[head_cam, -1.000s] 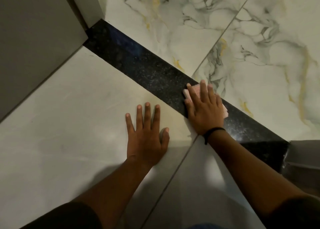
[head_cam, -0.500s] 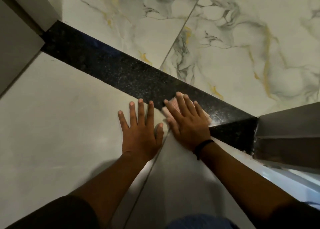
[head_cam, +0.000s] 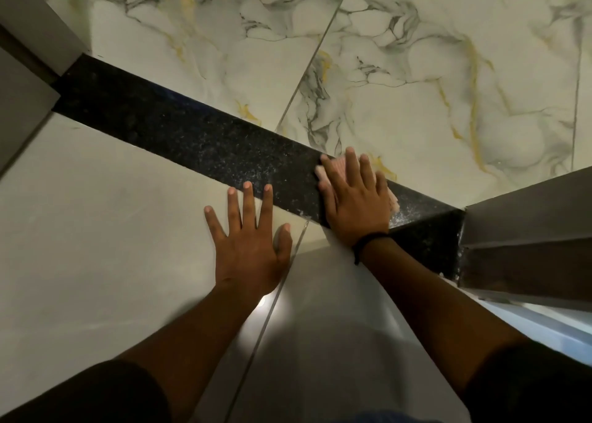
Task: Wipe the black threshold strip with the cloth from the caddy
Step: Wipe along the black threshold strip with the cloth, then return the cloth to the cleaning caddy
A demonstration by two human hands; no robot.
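Threshold strip [head_cam: 208,147], right fingers [head_cam: 353,170] flat on cloth [head_cam: 393,202]

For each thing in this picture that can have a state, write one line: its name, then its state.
left hand: flat on the pale tile, fingers spread, holding nothing
right hand: flat, pressing the cloth
cloth: pink, on the strip, mostly hidden under the right hand
strip: black, speckled, uncovered left of the cloth
wristband: worn on the right wrist

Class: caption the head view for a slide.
Right hand presses cloth on black threshold strip; left hand rests flat on tile.
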